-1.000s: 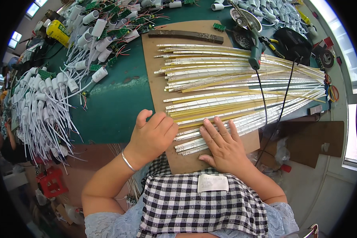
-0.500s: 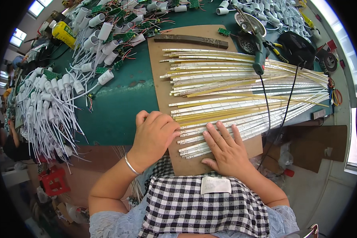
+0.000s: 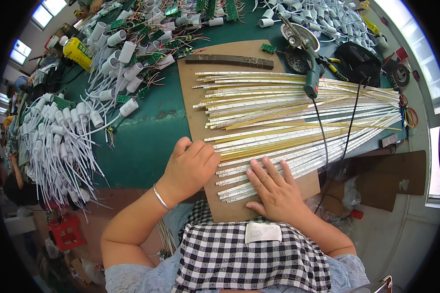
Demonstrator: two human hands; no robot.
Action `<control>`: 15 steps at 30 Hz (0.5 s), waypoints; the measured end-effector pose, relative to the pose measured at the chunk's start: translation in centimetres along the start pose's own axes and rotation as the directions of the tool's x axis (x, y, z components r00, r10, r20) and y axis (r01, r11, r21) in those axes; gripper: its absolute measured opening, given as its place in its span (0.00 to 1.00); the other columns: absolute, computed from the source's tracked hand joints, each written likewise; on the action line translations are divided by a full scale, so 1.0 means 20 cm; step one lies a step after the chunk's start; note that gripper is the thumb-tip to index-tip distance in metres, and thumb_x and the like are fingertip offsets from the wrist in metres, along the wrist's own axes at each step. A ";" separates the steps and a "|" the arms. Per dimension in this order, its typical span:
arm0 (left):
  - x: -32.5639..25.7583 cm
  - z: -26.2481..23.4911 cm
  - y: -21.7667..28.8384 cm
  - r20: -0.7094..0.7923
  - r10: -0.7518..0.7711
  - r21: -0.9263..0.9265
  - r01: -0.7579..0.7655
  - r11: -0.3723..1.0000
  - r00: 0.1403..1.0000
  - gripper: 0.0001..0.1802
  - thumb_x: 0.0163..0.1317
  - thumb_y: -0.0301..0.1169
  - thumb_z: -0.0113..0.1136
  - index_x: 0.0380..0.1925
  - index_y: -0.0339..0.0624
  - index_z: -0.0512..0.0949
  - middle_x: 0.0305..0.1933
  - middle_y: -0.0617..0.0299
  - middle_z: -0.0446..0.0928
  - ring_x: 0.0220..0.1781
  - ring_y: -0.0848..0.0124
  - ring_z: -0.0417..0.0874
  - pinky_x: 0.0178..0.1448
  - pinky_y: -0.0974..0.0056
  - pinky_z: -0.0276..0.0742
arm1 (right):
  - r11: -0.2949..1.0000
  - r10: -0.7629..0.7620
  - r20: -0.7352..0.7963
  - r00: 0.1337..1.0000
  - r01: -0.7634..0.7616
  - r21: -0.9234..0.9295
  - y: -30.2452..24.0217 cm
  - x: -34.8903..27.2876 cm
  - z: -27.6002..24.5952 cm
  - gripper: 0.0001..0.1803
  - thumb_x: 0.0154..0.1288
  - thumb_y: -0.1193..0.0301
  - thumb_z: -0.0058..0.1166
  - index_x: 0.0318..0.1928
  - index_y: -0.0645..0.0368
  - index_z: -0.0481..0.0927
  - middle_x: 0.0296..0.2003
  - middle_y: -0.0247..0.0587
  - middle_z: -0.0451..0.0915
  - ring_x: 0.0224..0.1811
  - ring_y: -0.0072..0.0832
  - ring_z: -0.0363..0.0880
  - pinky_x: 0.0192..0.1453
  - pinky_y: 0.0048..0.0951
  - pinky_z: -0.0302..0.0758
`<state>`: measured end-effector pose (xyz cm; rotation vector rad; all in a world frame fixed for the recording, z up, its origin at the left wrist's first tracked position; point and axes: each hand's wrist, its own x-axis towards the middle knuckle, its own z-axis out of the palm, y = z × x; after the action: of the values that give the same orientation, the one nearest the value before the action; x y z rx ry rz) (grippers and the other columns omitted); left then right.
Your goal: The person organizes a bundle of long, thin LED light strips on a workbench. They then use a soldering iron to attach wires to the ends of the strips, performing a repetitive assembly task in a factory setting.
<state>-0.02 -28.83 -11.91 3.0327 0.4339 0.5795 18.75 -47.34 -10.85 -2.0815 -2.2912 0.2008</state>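
Many narrow LED strips (image 3: 259, 132), white and yellow, lie side by side on a brown board (image 3: 195, 107), fanned at their left ends and drawn together at the right. My left hand (image 3: 190, 163) is closed, its fingers curled beside the left ends of the lower strips. Its fingertips are tucked against those ends, and what they pinch, if anything, is hidden. My right hand (image 3: 276, 188) lies flat with fingers spread, pressing on the nearest strips; its thumb rests by the board.
A green soldering iron (image 3: 312, 83) lies across the upper strips, its black cord (image 3: 322, 127) trailing over them. A dark bar (image 3: 230, 61) sits at the board's far end. White lamp sockets (image 3: 58, 122) with wires heap up left. A yellow bottle (image 3: 77, 51) stands behind; pliers (image 3: 338, 71) lie right.
The view has shifted slightly, so board and strips appear lower and a little further left. Both hands keep nearly the same places against the strips.
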 end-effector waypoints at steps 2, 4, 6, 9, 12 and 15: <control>0.01 0.01 0.01 -0.005 -0.033 -0.041 0.033 0.999 0.999 0.06 0.52 0.32 0.64 0.29 0.49 0.77 0.33 0.68 0.74 0.42 0.68 0.74 0.53 0.57 0.59 | 1.000 0.002 -0.001 1.000 -0.002 0.000 0.00 0.00 0.01 0.42 0.60 0.40 0.54 0.70 0.50 0.68 0.73 0.36 0.61 0.77 0.37 0.55 0.78 0.54 0.45; 0.01 0.00 0.02 0.039 -0.144 -0.194 0.149 0.970 0.989 0.06 0.52 0.31 0.64 0.28 0.49 0.76 0.32 0.68 0.73 0.42 0.67 0.73 0.53 0.56 0.58 | 1.000 0.001 -0.006 1.000 -0.001 0.011 0.00 -0.01 0.01 0.43 0.60 0.40 0.54 0.70 0.50 0.68 0.73 0.36 0.61 0.77 0.38 0.54 0.78 0.54 0.45; 0.02 -0.02 0.04 0.080 -0.226 -0.267 0.239 0.934 0.971 0.06 0.52 0.32 0.65 0.27 0.49 0.76 0.31 0.68 0.72 0.41 0.66 0.72 0.52 0.56 0.57 | 0.999 -0.002 -0.015 1.000 0.003 0.035 0.01 -0.01 0.01 0.43 0.60 0.40 0.54 0.70 0.50 0.67 0.73 0.36 0.60 0.77 0.38 0.54 0.78 0.54 0.44; 0.02 -0.03 0.05 0.121 -0.307 -0.256 0.329 0.909 0.944 0.07 0.53 0.33 0.65 0.26 0.49 0.75 0.30 0.67 0.72 0.40 0.65 0.70 0.51 0.55 0.56 | 1.000 0.004 -0.009 1.000 -0.004 0.008 0.04 0.04 -0.09 0.43 0.62 0.40 0.52 0.71 0.50 0.66 0.74 0.37 0.59 0.77 0.38 0.53 0.78 0.54 0.44; 0.01 -0.04 0.06 0.130 -0.336 -0.259 0.359 0.897 0.933 0.07 0.55 0.33 0.66 0.27 0.49 0.76 0.30 0.67 0.73 0.39 0.65 0.70 0.51 0.55 0.56 | 0.998 0.019 -0.003 1.000 -0.019 -0.053 0.09 0.10 -0.11 0.43 0.63 0.39 0.49 0.72 0.50 0.64 0.75 0.36 0.58 0.78 0.37 0.51 0.79 0.52 0.42; 0.00 -0.04 0.04 0.087 -0.320 -0.308 0.331 0.892 0.943 0.06 0.55 0.32 0.67 0.29 0.49 0.78 0.31 0.68 0.74 0.40 0.66 0.72 0.51 0.56 0.58 | 0.997 0.028 0.048 0.998 -0.024 -0.073 0.11 0.11 -0.04 0.43 0.65 0.38 0.45 0.73 0.50 0.63 0.75 0.36 0.57 0.79 0.36 0.49 0.80 0.50 0.40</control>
<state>-0.03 -29.69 -11.18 2.5802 0.7482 0.5160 20.76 -44.83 -10.48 -2.1654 -2.3340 0.1747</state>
